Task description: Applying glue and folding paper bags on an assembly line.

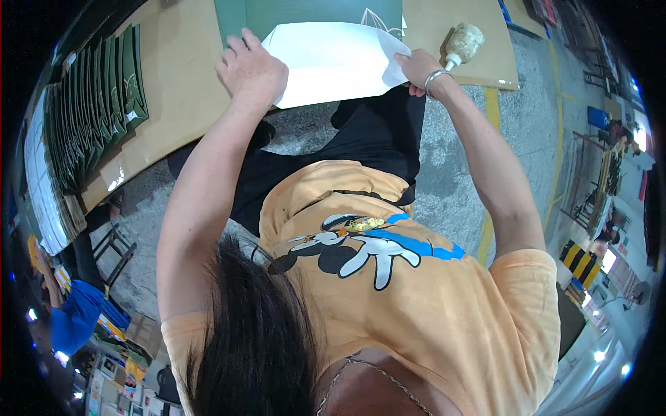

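A white sheet of stiff paper (pixel 340 66), creased along its length, stretches between my two hands at the table's near edge. My left hand (pixel 253 73) is at its left end, fingers bent; the thumb is hidden, and the hand seems closed on the edge. At the other end my right hand (pixel 420 69), with a silver bangle on the wrist, pinches the corner between thumb and fingers. Just beyond the sheet lies a flat green paper piece (pixel 312 10), probably a bag, with white cord loops (pixel 374 19) by its right side.
A whitish squeeze bottle (pixel 465 43) lies on its side at the right of the brown tabletop (pixel 177 83). Several folded green paper bags (pixel 104 97) stand in a row at the left. A person in blue (pixel 80 315) is at the lower left. Yellow lines (pixel 491 111) mark the floor.
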The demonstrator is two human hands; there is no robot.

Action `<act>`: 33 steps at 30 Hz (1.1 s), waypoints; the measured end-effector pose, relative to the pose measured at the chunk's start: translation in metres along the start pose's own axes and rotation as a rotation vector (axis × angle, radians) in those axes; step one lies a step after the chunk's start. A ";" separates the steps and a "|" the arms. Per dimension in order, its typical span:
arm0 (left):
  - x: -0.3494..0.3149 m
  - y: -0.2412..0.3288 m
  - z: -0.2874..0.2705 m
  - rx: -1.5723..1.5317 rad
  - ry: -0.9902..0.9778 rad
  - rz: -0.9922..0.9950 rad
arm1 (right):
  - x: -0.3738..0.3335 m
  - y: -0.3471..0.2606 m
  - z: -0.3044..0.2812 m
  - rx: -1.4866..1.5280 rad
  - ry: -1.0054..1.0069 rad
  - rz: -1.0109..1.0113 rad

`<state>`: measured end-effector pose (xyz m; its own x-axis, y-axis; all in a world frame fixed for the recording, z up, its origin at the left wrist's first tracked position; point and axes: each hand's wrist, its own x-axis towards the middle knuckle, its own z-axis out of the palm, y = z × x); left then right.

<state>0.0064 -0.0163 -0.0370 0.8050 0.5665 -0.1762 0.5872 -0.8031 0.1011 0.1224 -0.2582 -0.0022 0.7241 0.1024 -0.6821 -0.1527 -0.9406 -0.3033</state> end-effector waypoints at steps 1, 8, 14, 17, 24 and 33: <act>-0.001 -0.002 0.010 0.029 0.231 0.062 | 0.000 -0.003 0.001 -0.015 -0.001 -0.007; -0.003 0.008 0.045 -0.071 0.430 0.234 | 0.000 -0.024 0.037 -0.360 0.219 -0.003; -0.002 0.018 0.044 -0.047 0.327 0.314 | 0.016 -0.006 0.063 -0.158 0.832 -0.523; -0.001 0.018 0.045 -0.086 0.336 0.317 | 0.023 -0.006 0.080 -0.246 0.862 -0.646; 0.000 0.013 0.043 -0.073 0.329 0.328 | 0.036 -0.005 0.083 -0.363 0.689 -0.690; 0.000 0.014 0.043 -0.092 0.333 0.350 | 0.025 0.002 0.084 -0.344 0.746 -0.712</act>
<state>0.0105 -0.0353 -0.0776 0.9298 0.3059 0.2047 0.2696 -0.9446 0.1871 0.0835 -0.2301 -0.0759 0.8160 0.5467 0.1878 0.5762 -0.7955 -0.1877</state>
